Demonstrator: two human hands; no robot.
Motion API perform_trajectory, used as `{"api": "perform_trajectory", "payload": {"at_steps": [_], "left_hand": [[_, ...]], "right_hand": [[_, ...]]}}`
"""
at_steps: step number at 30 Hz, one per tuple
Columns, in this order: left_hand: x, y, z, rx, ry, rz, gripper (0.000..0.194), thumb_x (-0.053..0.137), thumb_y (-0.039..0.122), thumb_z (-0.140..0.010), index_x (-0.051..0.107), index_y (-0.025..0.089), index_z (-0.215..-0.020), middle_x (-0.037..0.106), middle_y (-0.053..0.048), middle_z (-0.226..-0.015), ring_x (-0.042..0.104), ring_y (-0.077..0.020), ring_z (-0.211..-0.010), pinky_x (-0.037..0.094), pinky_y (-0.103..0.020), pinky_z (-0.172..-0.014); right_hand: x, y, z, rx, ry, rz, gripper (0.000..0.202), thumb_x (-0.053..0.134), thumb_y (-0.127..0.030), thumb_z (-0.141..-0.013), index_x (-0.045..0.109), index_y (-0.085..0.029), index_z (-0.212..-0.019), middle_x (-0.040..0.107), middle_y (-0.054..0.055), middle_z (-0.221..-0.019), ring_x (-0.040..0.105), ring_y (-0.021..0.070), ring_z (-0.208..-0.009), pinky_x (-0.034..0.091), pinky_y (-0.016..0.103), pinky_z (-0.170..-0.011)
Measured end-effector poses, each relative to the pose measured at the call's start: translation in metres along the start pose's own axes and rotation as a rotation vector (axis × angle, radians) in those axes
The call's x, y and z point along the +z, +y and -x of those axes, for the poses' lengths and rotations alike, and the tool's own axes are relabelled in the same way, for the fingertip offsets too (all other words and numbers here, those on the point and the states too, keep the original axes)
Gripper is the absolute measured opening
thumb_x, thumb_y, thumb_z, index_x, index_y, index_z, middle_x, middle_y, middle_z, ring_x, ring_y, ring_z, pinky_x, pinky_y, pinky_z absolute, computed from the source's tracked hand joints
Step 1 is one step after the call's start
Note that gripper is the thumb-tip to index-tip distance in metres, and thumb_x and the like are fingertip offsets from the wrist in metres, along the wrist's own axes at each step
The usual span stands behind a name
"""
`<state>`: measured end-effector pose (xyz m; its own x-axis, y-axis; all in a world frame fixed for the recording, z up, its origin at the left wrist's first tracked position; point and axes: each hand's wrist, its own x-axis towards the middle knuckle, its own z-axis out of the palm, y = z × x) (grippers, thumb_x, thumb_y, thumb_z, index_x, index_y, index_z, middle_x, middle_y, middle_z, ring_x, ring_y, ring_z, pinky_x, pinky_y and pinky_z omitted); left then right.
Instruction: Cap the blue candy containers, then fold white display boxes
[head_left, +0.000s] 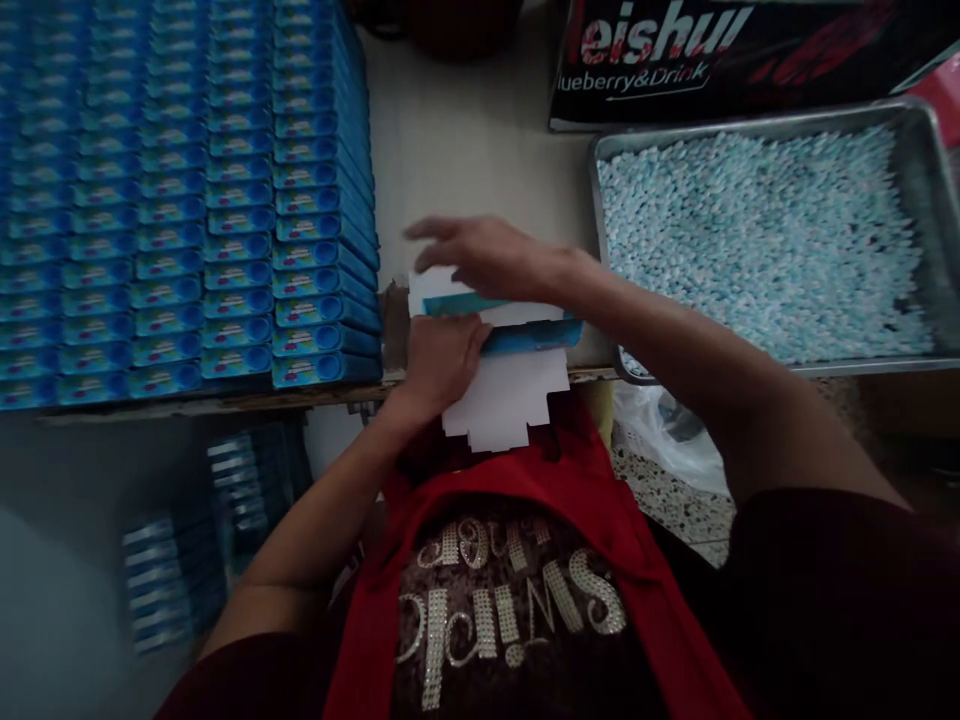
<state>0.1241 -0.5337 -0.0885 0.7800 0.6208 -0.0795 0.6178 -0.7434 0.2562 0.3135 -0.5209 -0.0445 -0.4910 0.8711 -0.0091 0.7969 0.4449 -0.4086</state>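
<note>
A flat cardboard carton blank (pixel 510 393), white inside with blue printed strips, lies at the table's front edge and overhangs toward the red apron. My left hand (pixel 444 358) is closed at the left end of its blue strip (pixel 534 338), with the fingertips pressed on the card. My right hand (pixel 495 256) is held over the far part of the blank, fingers stretched out to the left, somewhat smeared by motion. Nothing shows in that hand. Whether it touches the card below cannot be told.
Stacks of small blue boxes (pixel 307 230) fill the left of the table (pixel 465 150). At right stands a metal tray (pixel 596 190) of small pale blue and white pellets (pixel 765 250). Behind it is a black printed carton (pixel 645 60). A plastic bag (pixel 679 440) lies below the table.
</note>
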Motion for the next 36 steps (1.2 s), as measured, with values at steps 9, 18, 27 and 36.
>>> {"api": "perform_trajectory", "payload": {"at_steps": [9,18,27,36], "left_hand": [[0.016,-0.007,-0.006,-0.086,0.121,0.168,0.019,0.059,0.038,-0.107,0.067,0.022,-0.107,0.076,-0.008,-0.103,0.068,-0.0272,-0.101,0.046,-0.042,-0.092],[0.047,-0.003,0.033,0.125,0.228,-0.12,0.034,0.048,0.043,-0.11,0.07,0.02,-0.122,0.071,-0.018,-0.12,0.06,-0.0339,-0.11,0.046,-0.048,-0.095],[0.045,-0.002,0.021,0.012,0.105,-0.184,0.046,0.039,0.057,-0.11,0.068,0.022,-0.104,0.072,-0.017,-0.105,0.061,-0.0337,-0.104,0.046,-0.043,-0.082],[0.0,-0.024,0.002,0.119,0.297,0.011,0.039,0.065,0.046,-0.103,0.069,0.022,-0.133,0.067,-0.015,-0.138,0.059,-0.0342,-0.128,0.047,-0.048,-0.111]], "right_hand": [[0.101,-0.043,0.129,0.389,0.248,0.371,0.043,0.043,-0.025,-0.109,0.068,-0.022,-0.144,0.069,0.016,-0.132,0.055,0.0322,-0.125,0.046,0.049,-0.106],[0.115,-0.043,0.116,0.463,0.222,0.33,0.039,0.036,-0.03,-0.112,0.071,-0.022,-0.127,0.07,0.013,-0.117,0.054,0.03,-0.109,0.04,0.043,-0.094],[0.107,-0.036,0.09,0.542,0.098,0.362,0.05,0.039,-0.056,-0.111,0.068,-0.015,-0.113,0.071,0.018,-0.108,0.057,0.0322,-0.101,0.034,0.039,-0.077],[0.063,-0.019,0.111,0.326,0.205,0.219,0.053,0.042,-0.061,-0.111,0.072,-0.02,-0.125,0.07,0.012,-0.119,0.058,0.0282,-0.111,0.04,0.039,-0.094]]}}
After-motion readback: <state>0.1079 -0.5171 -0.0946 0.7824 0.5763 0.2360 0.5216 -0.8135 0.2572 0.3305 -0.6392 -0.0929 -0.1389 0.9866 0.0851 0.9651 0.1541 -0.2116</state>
